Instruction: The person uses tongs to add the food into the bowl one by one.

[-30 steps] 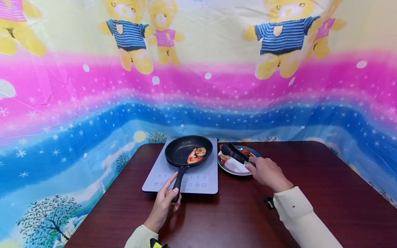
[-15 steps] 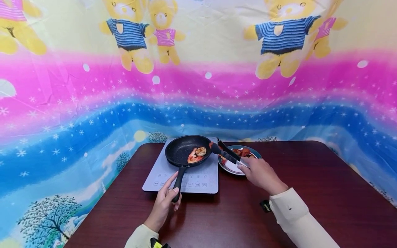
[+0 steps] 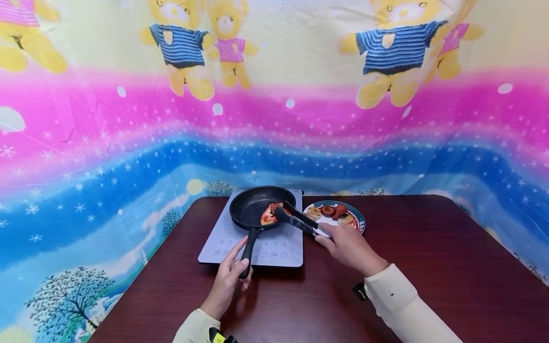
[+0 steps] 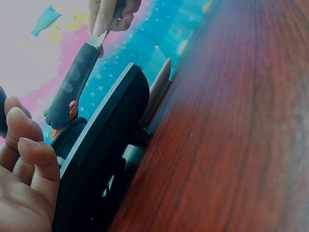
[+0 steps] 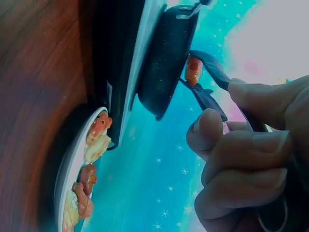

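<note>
A black frying pan point(image 3: 253, 206) sits on a grey induction cooktop point(image 3: 274, 245) with reddish food pieces point(image 3: 269, 216) inside. My left hand point(image 3: 227, 281) grips the pan's black handle point(image 3: 246, 253). My right hand point(image 3: 349, 247) holds black tongs point(image 3: 298, 220) whose tips reach over the pan rim and pinch a red food piece point(image 5: 193, 69). To the right of the pan stands a plate point(image 3: 358, 217) carrying several browned and red pieces point(image 3: 332, 211).
The dark wooden table point(image 3: 429, 267) runs out to the right and toward me. A colourful bear-print cloth point(image 3: 274, 95) hangs behind and along the left side. Both cream sleeves point(image 3: 403, 305) lie over the table's near part.
My right hand has carried the tongs left from the plate to over the pan, with a red piece in the tips. The left hand stayed on the handle.
</note>
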Demonstrator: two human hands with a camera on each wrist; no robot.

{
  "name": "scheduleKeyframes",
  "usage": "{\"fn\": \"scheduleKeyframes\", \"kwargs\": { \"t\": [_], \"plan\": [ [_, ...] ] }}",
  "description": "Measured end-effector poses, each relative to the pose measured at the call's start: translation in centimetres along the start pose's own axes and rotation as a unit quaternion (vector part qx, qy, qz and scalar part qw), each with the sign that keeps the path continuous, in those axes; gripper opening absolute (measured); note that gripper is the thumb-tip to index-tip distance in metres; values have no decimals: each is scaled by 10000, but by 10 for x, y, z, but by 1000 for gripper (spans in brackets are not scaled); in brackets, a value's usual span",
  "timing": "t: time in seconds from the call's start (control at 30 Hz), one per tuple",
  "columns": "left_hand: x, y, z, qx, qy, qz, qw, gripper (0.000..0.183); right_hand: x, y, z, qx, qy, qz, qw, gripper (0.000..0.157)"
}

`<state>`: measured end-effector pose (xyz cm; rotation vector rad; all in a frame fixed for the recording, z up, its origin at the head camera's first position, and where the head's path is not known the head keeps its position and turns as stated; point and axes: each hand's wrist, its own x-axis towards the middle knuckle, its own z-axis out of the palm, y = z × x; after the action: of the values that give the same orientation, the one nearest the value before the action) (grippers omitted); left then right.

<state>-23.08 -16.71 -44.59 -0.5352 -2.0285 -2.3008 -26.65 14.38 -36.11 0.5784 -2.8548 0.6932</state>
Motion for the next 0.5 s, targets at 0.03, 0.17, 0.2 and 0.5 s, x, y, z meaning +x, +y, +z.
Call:
{"fn": "scheduleKeyframes", "kwargs": {
  "t": [0.03,0.17,0.2,0.5],
  "plan": [
    [0,0,0,1,1,-2,10000,53,0,0,1,-38,18,2,10000,45],
    [1,0,0,12,-7,5,10000,53,0,-1,1,-100,37,67,9999,47],
    [1,0,0,14,-9,7,10000,53,0,-2,1,-87,35,99,9999,47],
    [0,0,0,25,-33,5,10000,53,1,0,-2,-82,-92,579,9982,58]
  ]
}}
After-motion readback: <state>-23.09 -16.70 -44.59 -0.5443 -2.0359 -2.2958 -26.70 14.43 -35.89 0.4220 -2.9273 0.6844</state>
